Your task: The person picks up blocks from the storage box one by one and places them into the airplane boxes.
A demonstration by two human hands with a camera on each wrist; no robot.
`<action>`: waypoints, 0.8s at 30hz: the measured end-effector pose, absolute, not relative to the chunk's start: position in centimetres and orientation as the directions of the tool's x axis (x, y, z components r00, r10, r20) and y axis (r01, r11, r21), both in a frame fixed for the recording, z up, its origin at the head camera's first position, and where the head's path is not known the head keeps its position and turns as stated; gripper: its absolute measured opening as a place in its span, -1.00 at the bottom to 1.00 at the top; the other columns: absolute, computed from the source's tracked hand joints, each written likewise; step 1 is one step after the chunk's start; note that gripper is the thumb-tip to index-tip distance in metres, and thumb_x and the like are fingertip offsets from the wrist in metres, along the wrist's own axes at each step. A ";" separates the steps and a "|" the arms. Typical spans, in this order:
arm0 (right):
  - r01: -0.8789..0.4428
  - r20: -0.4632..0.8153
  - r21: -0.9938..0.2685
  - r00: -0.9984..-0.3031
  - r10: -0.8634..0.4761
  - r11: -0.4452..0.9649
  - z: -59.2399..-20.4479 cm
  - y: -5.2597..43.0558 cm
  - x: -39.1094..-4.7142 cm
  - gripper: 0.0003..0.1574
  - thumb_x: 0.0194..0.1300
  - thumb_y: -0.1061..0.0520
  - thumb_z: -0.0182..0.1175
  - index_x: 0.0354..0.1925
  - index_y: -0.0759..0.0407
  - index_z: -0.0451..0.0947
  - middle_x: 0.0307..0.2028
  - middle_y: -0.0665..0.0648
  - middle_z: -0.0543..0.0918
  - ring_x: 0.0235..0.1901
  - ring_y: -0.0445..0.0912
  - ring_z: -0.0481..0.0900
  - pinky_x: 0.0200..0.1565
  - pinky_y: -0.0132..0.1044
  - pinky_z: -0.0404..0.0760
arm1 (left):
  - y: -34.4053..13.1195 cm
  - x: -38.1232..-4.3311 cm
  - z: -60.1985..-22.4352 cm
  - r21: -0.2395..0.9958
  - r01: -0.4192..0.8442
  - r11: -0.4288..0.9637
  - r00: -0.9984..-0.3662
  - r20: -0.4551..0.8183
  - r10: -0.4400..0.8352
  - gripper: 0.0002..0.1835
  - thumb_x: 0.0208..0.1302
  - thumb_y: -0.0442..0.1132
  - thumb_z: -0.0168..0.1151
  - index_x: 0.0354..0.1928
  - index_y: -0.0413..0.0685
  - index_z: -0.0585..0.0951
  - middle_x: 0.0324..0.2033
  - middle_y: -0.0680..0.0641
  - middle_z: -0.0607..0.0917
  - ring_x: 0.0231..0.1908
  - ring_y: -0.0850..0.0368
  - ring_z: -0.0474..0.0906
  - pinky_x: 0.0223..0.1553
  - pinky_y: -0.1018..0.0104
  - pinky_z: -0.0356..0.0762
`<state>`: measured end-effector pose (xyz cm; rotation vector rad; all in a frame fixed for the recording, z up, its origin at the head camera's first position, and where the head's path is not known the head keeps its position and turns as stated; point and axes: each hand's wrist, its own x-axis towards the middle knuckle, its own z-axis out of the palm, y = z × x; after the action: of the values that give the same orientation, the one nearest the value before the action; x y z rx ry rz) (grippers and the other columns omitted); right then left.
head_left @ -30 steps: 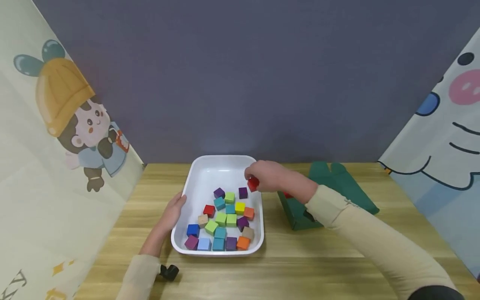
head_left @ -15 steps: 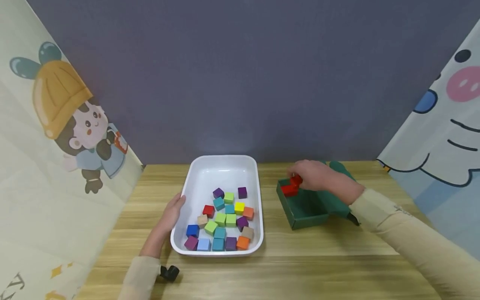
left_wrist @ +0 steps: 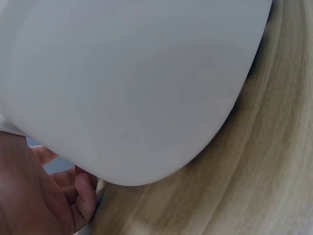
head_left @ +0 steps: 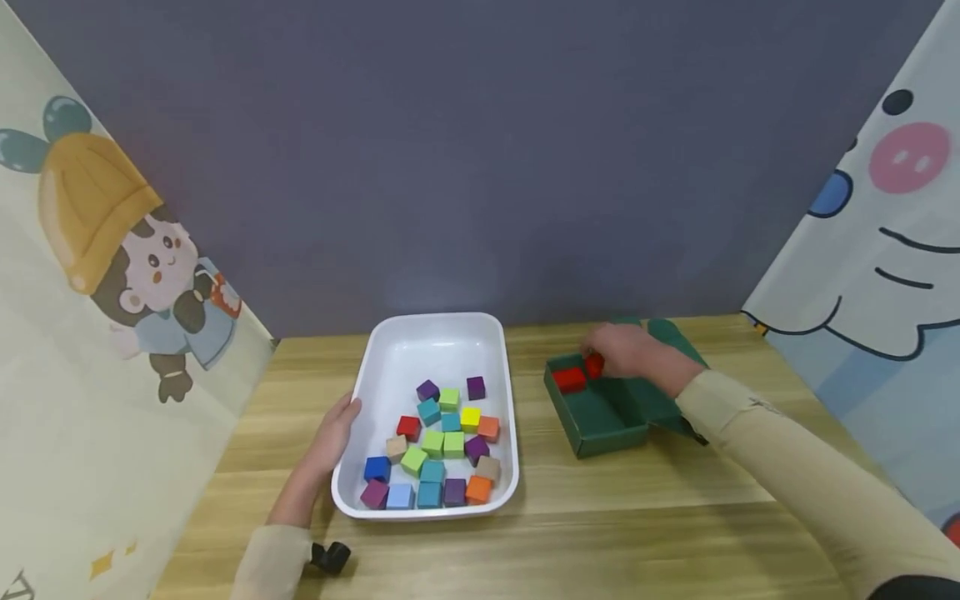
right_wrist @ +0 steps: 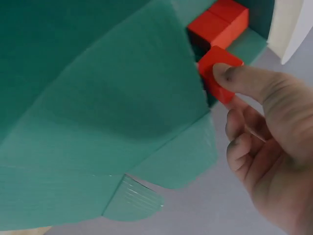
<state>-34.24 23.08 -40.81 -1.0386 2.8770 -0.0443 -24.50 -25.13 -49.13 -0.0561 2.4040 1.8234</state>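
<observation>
Right hand [head_left: 618, 350], right of centre in the head view, pinches one red block [head_left: 594, 365] over the upper end of the green box [head_left: 611, 442]. Held block sits just right of the red pair [head_left: 569, 380] in the box's upper left corner, roughly in line with the pair's long axis, which runs left to right across the frame; contact between them cannot be told. Left hand [head_left: 335, 429], left of centre, grips the white tray's [head_left: 438, 318] left rim, well apart; right hand is nearer the box.
</observation>
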 end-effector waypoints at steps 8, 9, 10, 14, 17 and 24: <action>-0.621 -0.118 0.002 -0.779 -0.616 0.784 -42.0 22.9 -34.7 -0.62 -0.03 0.32 0.44 -0.17 0.09 0.66 -0.25 0.05 0.67 -0.33 -0.01 0.60 -0.33 -0.09 0.64 | -25.1 -24.0 -49.3 0.959 -0.113 0.261 -0.991 -0.128 0.041 -0.36 0.58 0.02 -0.34 0.47 -0.30 0.06 0.16 -0.46 0.42 0.11 -0.29 0.45 0.08 -0.05 0.53; -0.623 -0.119 0.008 -0.777 -0.618 0.782 -42.2 23.0 -34.8 -0.62 -0.02 0.31 0.46 -0.18 0.09 0.65 -0.26 0.04 0.66 -0.35 -0.02 0.60 -0.34 -0.10 0.64 | -25.1 -24.0 -49.2 0.959 -0.113 0.260 -0.991 -0.128 0.042 -0.37 0.58 0.02 -0.35 0.47 -0.30 0.05 0.16 -0.46 0.42 0.12 -0.29 0.44 0.09 -0.05 0.52; -0.626 -0.117 0.014 -0.775 -0.621 0.780 -42.3 23.0 -34.8 -0.62 -0.02 0.30 0.47 -0.18 0.08 0.65 -0.26 0.04 0.66 -0.36 -0.03 0.60 -0.35 -0.10 0.64 | -25.1 -24.0 -49.2 0.958 -0.110 0.264 -0.992 -0.124 0.037 -0.37 0.58 0.01 -0.34 0.47 -0.30 0.06 0.16 -0.46 0.42 0.11 -0.28 0.45 0.09 -0.05 0.52; -0.646 -0.101 0.032 -0.761 -0.640 0.763 -42.6 23.1 -34.9 -0.63 -0.02 0.23 0.50 -0.18 0.07 0.65 -0.27 0.03 0.67 -0.37 -0.06 0.59 -0.35 -0.10 0.64 | -25.0 -24.2 -49.1 0.956 -0.101 0.274 -0.994 -0.112 0.022 -0.38 0.58 0.00 -0.34 0.45 -0.32 0.08 0.15 -0.46 0.42 0.10 -0.28 0.46 0.09 -0.05 0.52; -0.665 -0.099 0.040 -0.745 -0.660 0.745 -42.9 22.9 -34.8 -0.64 0.00 0.20 0.51 -0.18 0.05 0.65 -0.27 0.03 0.68 -0.38 -0.07 0.59 -0.35 -0.11 0.64 | -25.0 -24.2 -49.1 0.957 -0.100 0.272 -0.994 -0.108 0.015 -0.38 0.58 -0.01 -0.33 0.45 -0.33 0.08 0.16 -0.47 0.42 0.10 -0.27 0.46 0.09 -0.05 0.52; -0.680 -0.106 0.037 -0.731 -0.674 0.732 -43.4 22.9 -34.9 -0.66 0.03 0.18 0.50 -0.21 0.03 0.61 -0.35 -0.02 0.65 -0.43 -0.13 0.56 -0.39 -0.16 0.62 | -25.1 -24.3 -49.2 0.957 -0.097 0.272 -0.994 -0.106 0.019 -0.36 0.58 0.02 -0.32 0.46 -0.30 0.09 0.20 -0.44 0.40 0.15 -0.28 0.41 0.14 -0.08 0.46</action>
<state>-34.85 22.90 -43.44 -1.1141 2.8435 0.1128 -24.27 -25.13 -49.21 -0.0744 2.4270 1.8374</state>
